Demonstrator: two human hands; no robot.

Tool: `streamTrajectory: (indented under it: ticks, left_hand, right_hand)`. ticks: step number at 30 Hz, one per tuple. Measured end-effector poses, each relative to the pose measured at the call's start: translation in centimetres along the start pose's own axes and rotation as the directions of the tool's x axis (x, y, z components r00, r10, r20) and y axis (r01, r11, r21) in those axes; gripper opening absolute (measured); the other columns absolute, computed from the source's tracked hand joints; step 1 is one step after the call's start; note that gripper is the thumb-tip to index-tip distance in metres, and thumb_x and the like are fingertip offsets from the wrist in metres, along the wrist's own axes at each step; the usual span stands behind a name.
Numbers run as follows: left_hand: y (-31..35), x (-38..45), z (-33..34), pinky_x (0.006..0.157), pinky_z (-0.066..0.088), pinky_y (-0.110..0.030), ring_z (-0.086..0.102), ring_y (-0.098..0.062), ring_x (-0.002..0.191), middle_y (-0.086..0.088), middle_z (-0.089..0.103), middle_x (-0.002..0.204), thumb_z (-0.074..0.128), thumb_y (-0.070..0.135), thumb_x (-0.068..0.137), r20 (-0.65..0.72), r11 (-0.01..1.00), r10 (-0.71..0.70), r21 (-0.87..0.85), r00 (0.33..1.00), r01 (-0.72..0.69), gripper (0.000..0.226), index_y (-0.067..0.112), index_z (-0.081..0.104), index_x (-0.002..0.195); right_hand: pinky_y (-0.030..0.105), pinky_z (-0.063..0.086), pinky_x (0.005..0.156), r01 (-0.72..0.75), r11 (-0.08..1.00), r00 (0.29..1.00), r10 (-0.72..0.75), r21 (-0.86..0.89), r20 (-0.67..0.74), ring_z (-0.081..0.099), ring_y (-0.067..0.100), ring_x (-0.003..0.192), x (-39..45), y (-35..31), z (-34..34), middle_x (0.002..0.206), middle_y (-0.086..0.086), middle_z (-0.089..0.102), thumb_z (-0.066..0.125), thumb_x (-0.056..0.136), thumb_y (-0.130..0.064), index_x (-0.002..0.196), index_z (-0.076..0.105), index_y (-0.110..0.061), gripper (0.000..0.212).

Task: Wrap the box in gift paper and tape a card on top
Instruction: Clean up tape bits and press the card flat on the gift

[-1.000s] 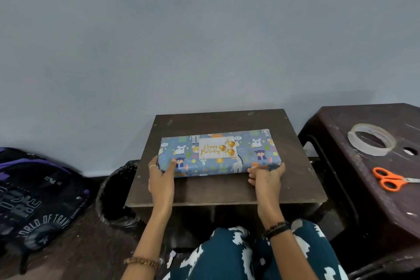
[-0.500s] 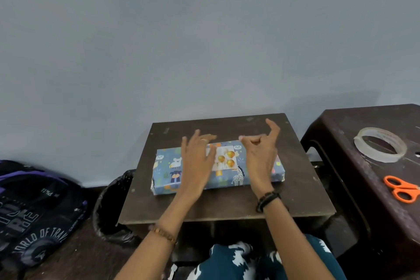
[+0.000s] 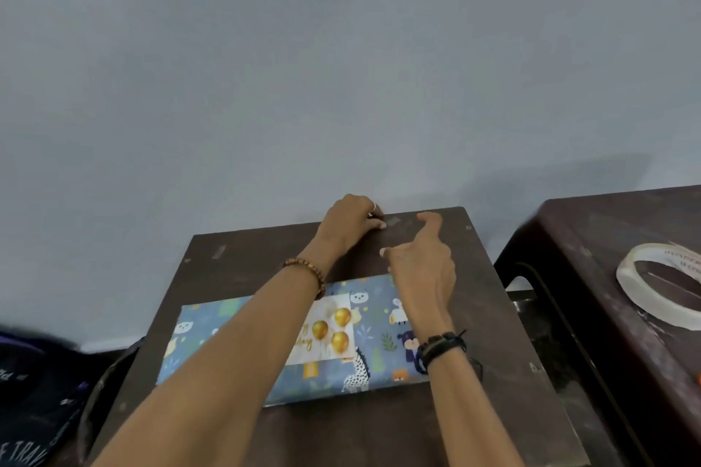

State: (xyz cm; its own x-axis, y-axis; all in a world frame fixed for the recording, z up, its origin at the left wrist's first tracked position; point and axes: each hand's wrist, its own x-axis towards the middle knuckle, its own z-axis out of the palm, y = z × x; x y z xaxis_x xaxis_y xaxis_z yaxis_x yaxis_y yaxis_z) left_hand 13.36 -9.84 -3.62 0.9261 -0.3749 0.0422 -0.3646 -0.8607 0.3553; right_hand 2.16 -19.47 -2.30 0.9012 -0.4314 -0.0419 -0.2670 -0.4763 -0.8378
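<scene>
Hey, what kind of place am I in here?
Probably a plain room at home, used as a makeshift craft corner: a small dark table against a bare wall, a plastic stool holding a tape roll, and a backpack on the floor.

We see a small dark brown table (image 3: 493,372) set against a pale wall. On it lies the wrapped box (image 3: 379,330), covered in blue animal-print paper, with a balloon card (image 3: 333,330) on its top face. A short strip of tape (image 3: 393,220) sticks to the tabletop near the far edge, another (image 3: 219,251) near the far left corner. Beside it to the right stands a darker stool (image 3: 591,239), bearing a roll of clear tape (image 3: 645,299)
</scene>
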Motion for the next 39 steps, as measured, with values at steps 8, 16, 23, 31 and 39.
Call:
streamTrajectory:
  ticks: [8,16,23,31,39]
  left_hand:
    - [0.3,1.7,0.7,0.07,0.046,-0.032,0.061,-0.024,0.085,-0.008,0.068,0.09,0.072,0.038,0.077,-0.071,0.997,-0.077,0.021,0.994,0.079,0.031,0.008,0.07,0.085]
    - [1.1,1.8,0.6,0.062,0.034,-0.028,0.059,-0.029,0.083,-0.012,0.065,0.087,0.064,0.04,0.083,-0.072,0.987,-0.041,0.152,0.997,0.052,0.034,0.006,0.067,0.083]
    - [0.6,0.4,2.6,0.059,0.03,-0.031,0.057,-0.027,0.077,-0.008,0.065,0.086,0.037,0.028,0.098,-0.239,0.942,0.092,0.335,0.967,-0.006,0.03,0.011,0.052,0.079]
    - [0.6,-0.1,2.5,0.065,0.032,-0.027,0.061,-0.019,0.093,0.005,0.069,0.1,0.044,0.034,0.096,-0.229,0.972,0.099,0.229,0.968,-0.046,0.024,0.03,0.066,0.104]
    - [0.9,0.0,2.9,0.062,0.035,-0.031,0.061,-0.025,0.081,-0.003,0.067,0.092,0.035,0.022,0.099,-0.236,0.939,0.167,0.335,0.957,-0.081,0.023,0.017,0.057,0.103]
  right_hand:
    - [0.032,0.047,0.075,0.06,0.993,0.995,-0.052,0.097,-0.087,0.065,0.022,0.084,0.2,0.9,0.6,0.088,-0.003,0.069,0.061,0.084,-0.016,0.124,0.038,-0.02,0.046]
    - [0.036,0.052,0.076,0.072,0.986,0.994,-0.059,0.149,-0.089,0.067,0.021,0.079,0.2,1.2,0.7,0.083,-0.005,0.068,0.061,0.085,-0.015,0.123,0.039,-0.021,0.044]
    - [0.034,0.051,0.076,0.077,0.98,0.993,-0.06,0.182,-0.1,0.066,0.02,0.078,0.1,1.3,0.7,0.081,-0.006,0.067,0.061,0.085,-0.015,0.124,0.04,-0.02,0.045]
    - [0.036,0.052,0.074,0.067,0.98,0.994,-0.048,0.189,-0.102,0.067,0.022,0.077,0.3,1.2,0.8,0.079,-0.009,0.067,0.061,0.085,-0.015,0.122,0.04,-0.02,0.043]
    - [0.04,0.055,0.072,0.085,0.948,0.99,-0.046,0.306,-0.132,0.064,0.008,0.061,0.0,1.2,0.5,0.077,-0.01,0.061,0.058,0.09,-0.01,0.117,0.046,-0.02,0.032]
